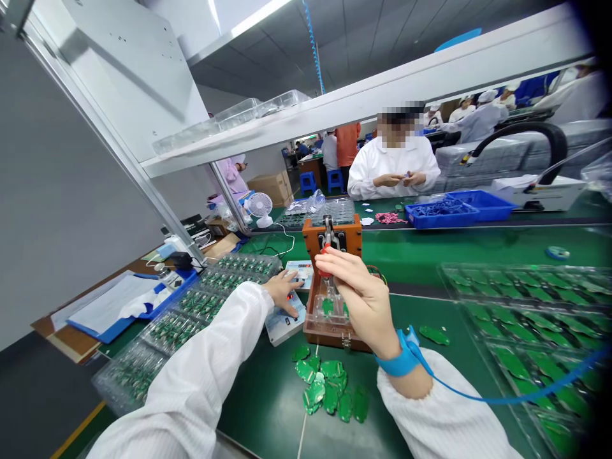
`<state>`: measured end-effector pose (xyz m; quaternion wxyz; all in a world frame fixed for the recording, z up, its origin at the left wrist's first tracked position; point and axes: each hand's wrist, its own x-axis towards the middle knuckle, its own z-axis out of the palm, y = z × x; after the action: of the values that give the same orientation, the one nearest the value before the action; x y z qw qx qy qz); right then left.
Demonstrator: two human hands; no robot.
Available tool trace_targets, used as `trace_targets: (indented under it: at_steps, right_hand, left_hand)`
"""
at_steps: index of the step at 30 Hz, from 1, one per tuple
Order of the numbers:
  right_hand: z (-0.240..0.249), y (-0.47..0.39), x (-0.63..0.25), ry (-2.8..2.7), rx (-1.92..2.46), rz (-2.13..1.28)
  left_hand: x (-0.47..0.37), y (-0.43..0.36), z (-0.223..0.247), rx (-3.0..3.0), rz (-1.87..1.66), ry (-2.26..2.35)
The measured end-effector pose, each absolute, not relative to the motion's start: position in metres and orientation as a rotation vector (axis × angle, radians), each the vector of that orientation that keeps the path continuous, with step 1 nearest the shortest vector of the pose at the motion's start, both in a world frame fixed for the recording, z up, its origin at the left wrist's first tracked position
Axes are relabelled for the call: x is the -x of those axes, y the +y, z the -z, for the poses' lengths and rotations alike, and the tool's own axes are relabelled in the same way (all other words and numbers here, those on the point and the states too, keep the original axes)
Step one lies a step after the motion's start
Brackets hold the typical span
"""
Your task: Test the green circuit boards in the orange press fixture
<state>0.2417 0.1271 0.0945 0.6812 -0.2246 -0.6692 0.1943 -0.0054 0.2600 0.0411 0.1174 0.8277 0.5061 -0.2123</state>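
My right hand (359, 294), with a blue wrist strap (399, 356), is closed round the red handle (325, 251) of a toggle clamp on an orange and brown test fixture (335, 328). Inside the fixture a green circuit board (327, 306) shows under a clear plate. My left hand (283, 290) lies with spread fingers over a white meter box (285, 325) that has a red display. A second white meter (301, 273) stands just behind it. In front of the fixture lies a loose pile of green circuit boards (331, 386).
Trays of populated boards (191, 306) line the left side; clear trays of green boards (521, 338) fill the right. One loose board (435, 335) lies right of the fixture. Across the bench sits a co-worker (394, 167) near blue bins (442, 210). A small fan (261, 207) stands behind.
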Motion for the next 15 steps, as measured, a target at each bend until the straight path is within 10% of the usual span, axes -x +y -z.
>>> trace_targets:
  at_steps: [15]
  right_hand:
    - [-0.094,0.127,-0.240,-1.481,0.509,-0.414]
  left_hand:
    - [0.021,0.263,-0.037,-2.427,0.490,1.435]
